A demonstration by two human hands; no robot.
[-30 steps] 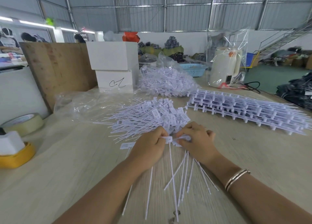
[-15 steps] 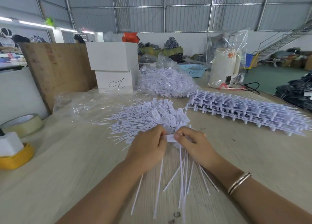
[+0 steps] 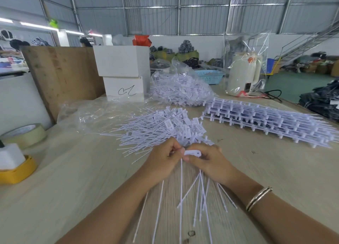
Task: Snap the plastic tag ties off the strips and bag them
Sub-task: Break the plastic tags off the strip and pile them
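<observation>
Two hands' grip pinching tag tie (image 3: 192,153) | left hand (image 3: 163,161) | right hand (image 3: 209,163) | tie head now tilted up

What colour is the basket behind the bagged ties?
Light blue, with a latticed wall; the basket shows best in the head view, the only one.

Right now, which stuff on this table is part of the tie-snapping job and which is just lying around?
Job:
left hand and right hand, gripping a strip of ties
loose tie pile
uncut strips
bagged ties
empty bag

Lying about:
tape roll
white boxes
kettle
blue basket
</observation>
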